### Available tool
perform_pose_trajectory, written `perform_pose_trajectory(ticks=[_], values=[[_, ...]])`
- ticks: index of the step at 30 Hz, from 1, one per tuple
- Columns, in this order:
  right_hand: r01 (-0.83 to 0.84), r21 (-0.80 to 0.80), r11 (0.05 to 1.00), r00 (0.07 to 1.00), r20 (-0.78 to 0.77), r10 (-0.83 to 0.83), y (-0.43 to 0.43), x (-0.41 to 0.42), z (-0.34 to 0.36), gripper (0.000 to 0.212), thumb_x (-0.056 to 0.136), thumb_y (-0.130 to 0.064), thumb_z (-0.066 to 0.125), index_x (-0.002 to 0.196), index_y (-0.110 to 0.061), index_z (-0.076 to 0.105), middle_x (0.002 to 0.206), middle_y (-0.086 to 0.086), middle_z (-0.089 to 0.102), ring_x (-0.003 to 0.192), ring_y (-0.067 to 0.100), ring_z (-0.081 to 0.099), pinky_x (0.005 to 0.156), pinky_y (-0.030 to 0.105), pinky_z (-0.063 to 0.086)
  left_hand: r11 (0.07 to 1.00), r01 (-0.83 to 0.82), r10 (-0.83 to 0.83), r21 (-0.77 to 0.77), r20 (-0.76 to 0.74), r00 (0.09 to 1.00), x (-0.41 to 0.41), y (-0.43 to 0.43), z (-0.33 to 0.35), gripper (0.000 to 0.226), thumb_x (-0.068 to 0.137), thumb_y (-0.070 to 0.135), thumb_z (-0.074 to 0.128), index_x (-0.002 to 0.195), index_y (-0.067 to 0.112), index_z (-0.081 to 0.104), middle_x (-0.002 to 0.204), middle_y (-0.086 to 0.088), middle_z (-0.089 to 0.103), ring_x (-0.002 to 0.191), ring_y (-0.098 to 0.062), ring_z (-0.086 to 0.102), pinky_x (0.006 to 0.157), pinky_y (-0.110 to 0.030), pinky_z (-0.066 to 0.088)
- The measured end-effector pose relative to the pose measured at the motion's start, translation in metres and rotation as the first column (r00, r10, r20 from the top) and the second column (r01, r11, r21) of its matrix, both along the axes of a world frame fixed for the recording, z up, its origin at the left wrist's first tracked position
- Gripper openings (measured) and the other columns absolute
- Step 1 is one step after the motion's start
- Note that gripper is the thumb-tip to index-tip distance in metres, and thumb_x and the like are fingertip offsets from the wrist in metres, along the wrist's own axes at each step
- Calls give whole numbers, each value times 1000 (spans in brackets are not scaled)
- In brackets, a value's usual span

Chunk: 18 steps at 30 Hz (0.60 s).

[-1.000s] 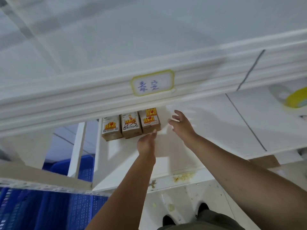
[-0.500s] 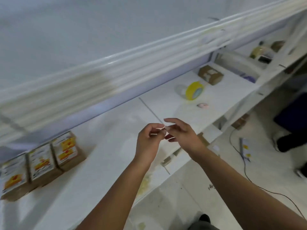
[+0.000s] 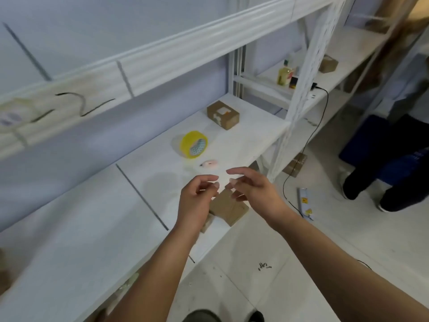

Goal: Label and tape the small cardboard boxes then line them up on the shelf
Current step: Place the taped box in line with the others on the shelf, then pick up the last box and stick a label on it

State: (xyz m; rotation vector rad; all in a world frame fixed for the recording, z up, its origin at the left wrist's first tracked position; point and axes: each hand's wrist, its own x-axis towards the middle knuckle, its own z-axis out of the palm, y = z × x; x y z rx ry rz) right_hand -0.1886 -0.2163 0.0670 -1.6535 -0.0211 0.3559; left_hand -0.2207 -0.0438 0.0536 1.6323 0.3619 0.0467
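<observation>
1. White shelf (image 3: 81, 228) fills the foreground.
2. Left hand (image 3: 197, 201) and right hand (image 3: 253, 191) hover close together over its front edge, fingers loosely curled, both empty.
3. Plain cardboard box (image 3: 228, 209) shows just beneath them.
4. Farther back on the shelf: small pink object (image 3: 210, 163), yellow tape roll (image 3: 193, 144), then labelled cardboard box (image 3: 222, 115).

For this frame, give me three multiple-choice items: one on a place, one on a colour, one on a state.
1. Where is the yellow roll of packing tape? A on the floor; B on the white shelf board; C in a hand.
2. What colour is the small flat object near the roll? A green; B pink; C black.
3. The left hand and right hand: A both hold nothing; B both grip the roll; C one holds a bottle.
Answers: B, it rests on the board; B, it shows pink; A, fingers loosely curled, nothing between them.
</observation>
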Motion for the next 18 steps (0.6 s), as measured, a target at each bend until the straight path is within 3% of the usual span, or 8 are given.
perform_pose_trajectory(ticks=[4, 12, 18], values=[[25, 11, 1000, 999, -34, -24, -29, 32, -4, 20, 104, -17, 64, 119, -26, 74, 96, 4, 80, 80, 18, 73, 78, 26, 60, 1000, -14, 14, 14, -32, 999, 32, -24, -2, 19, 98, 15, 71, 98, 33, 78, 97, 1, 79, 87, -13, 75, 82, -29, 55], [15, -15, 1000, 997, -74, -16, -43, 115, -21, 19, 105, -21, 62, 121, -24, 72, 102, 5, 79, 81, 15, 73, 82, 30, 60, 1000, 14, -13, 16, -74, 997, 121, -45, -18, 19, 99, 10, 67, 103, 26, 77, 92, 9, 76, 80, -3, 71, 76, -22, 53], [-18, -58, 998, 998, -57, 15, -42, 192, -19, 19, 105, -21, 62, 120, -26, 72, 102, 4, 79, 85, 19, 75, 80, 28, 59, 1000, 18, -16, 20, -99, 995, 202, -53, -18, 20, 100, 11, 64, 102, 27, 77, 99, 3, 78, 92, -12, 73, 77, -25, 52]])
